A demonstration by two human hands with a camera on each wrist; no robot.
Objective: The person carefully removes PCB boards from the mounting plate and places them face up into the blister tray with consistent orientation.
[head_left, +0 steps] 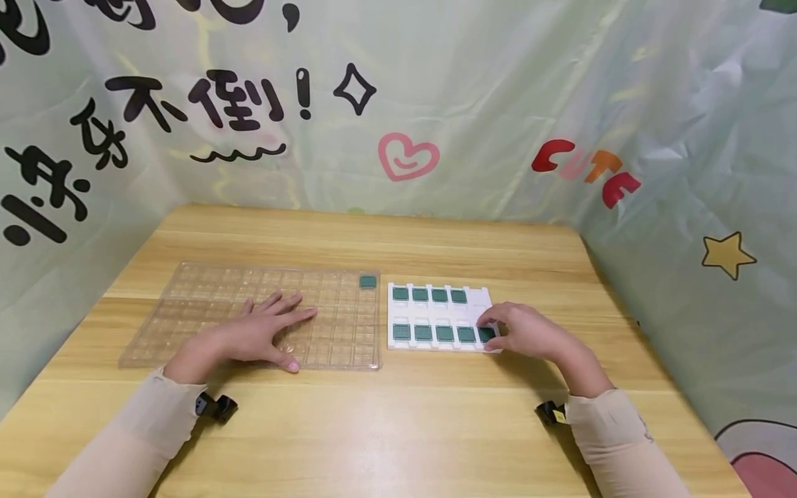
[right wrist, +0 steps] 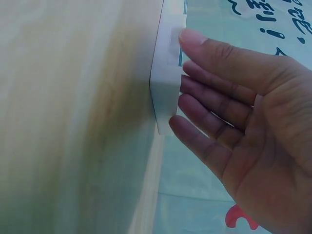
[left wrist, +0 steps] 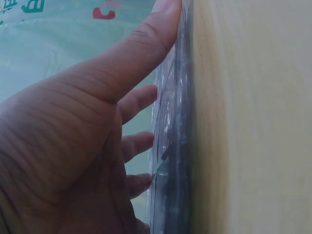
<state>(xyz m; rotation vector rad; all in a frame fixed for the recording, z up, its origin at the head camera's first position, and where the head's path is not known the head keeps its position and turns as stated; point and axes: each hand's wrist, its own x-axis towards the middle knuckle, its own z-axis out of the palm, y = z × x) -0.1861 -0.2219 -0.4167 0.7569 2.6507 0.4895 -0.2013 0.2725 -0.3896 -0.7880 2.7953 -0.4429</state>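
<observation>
My left hand rests spread on a clear plastic tray with many small pockets; in the left wrist view its thumb lies along the tray's near edge. A single green square chip sits in that tray's far right corner pocket. To the right is a white tray with two rows of green chips. At its near right corner my right hand has thumb and forefinger on either side of the end chip. The other fingertips reach the white tray's end.
Both trays lie flat on a wooden table, a narrow gap between them. A printed pale green cloth hangs behind the table and along its sides. Small black cameras are worn at both wrists.
</observation>
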